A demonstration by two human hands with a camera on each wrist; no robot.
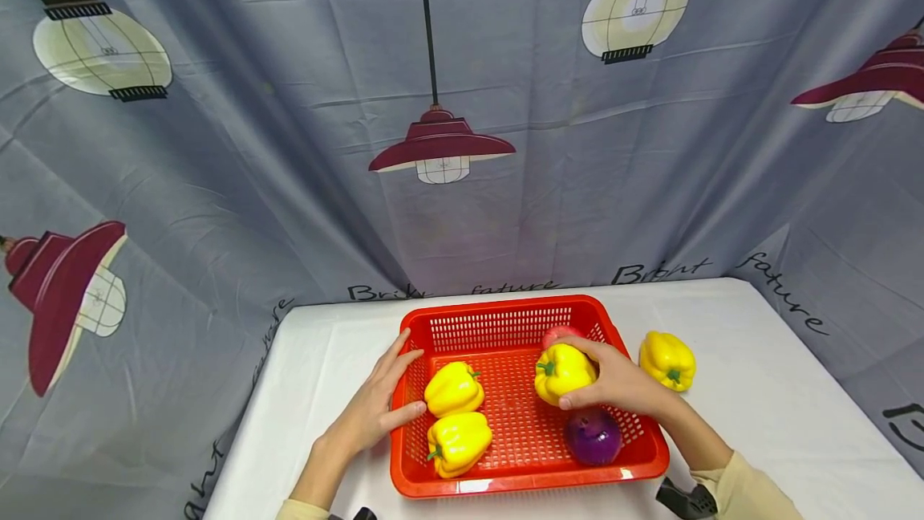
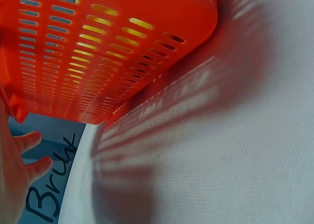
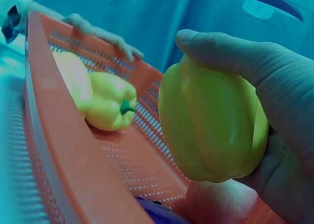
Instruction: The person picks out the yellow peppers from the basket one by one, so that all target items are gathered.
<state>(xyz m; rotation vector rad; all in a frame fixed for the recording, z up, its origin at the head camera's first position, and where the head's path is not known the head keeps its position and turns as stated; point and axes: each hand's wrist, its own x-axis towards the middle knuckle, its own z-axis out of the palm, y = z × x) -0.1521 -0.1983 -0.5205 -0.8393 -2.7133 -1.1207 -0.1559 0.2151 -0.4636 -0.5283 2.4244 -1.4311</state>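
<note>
White table [image 1: 765, 424], probably cloth-covered, grey lamp-print curtain [image 1: 289, 119], red basket [image 1: 534, 483]

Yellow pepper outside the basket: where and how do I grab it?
That yellow pepper is probably best gripped round its plump middle, your thumb and fingers on opposite sides, from above. It seems to lie on its side on the white table, green stem facing near, with the red basket to its left.
</note>
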